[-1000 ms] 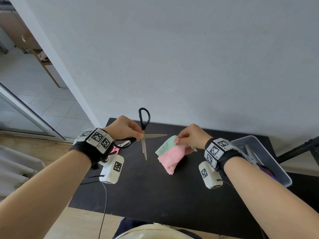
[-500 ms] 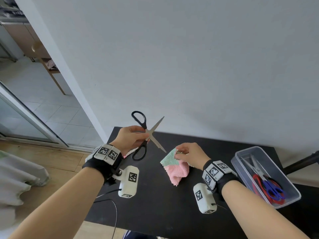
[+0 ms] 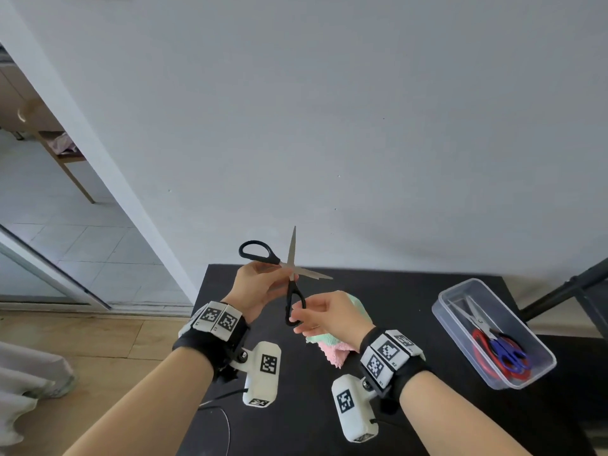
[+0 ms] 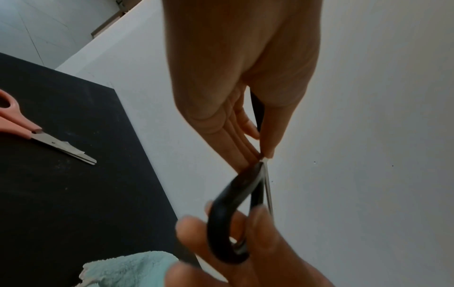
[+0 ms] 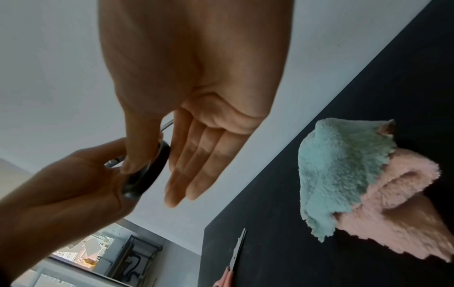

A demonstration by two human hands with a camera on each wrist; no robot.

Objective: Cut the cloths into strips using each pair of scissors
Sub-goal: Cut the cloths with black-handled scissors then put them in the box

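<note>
Left hand (image 3: 260, 287) pinches black scissors (image 3: 289, 274) at pivot, blades spread; right hand (image 3: 329, 315) thumb through lower loop, fingers straight, above cloths (image 3: 332, 348).

From the head we look forward and down over both forearms; a pale wall (image 3: 329, 110) fills the upper half, the black table (image 3: 378, 406) the lower.

Left wrist view: close along the left hand (image 4: 240, 81), facing out toward the wall, table edge at left.

Right wrist view: close along the right hand (image 5: 191, 97), tilted, table running up the right side.

All three share the black-handled scissors (image 3: 289, 274) held between the hands and the green-and-pink cloths (image 3: 332, 347). Both wrist views also catch pink-handled scissors (image 4: 36, 134) on the table, which the head view hides.
</note>
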